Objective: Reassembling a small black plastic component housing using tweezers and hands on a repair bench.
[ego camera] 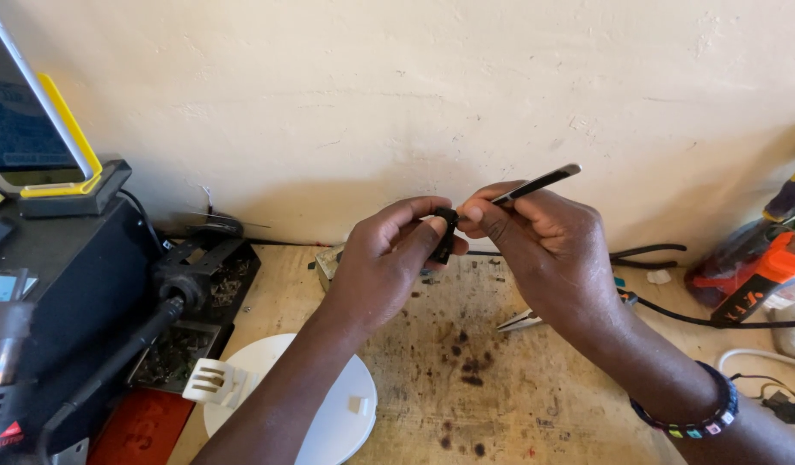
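Forearms at 6 o'clock, rising over a scarred wooden table toward the middle of the view. White round disc on the table at 7 o'clock, partly under the left forearm, with a white slotted plastic piece at its 9 o'clock edge. Beaded bracelet around the right wrist at 4 o'clock.

Higher up, left hand near centre, grip closed: thumb and fingers pinched around a small black part. Long axis of that part close to upright, top end leaning slightly toward 1 o'clock, lower end pointing down at the table, held clear of the surface. Right hand just beside it at 3 o'clock, grip closed on slim tweezers. Long axis of the tweezers slanted, rear end pointing out to 2 o'clock, front end hidden behind the thumb beside the top of the black part; contact between tip and part not discernible.

Pliers flat on the table below the right hand. Black machine with a hose at 9 o'clock. Orange and black tool at 3 o'clock. Farthest back, cream plaster wall along the table's far edge.
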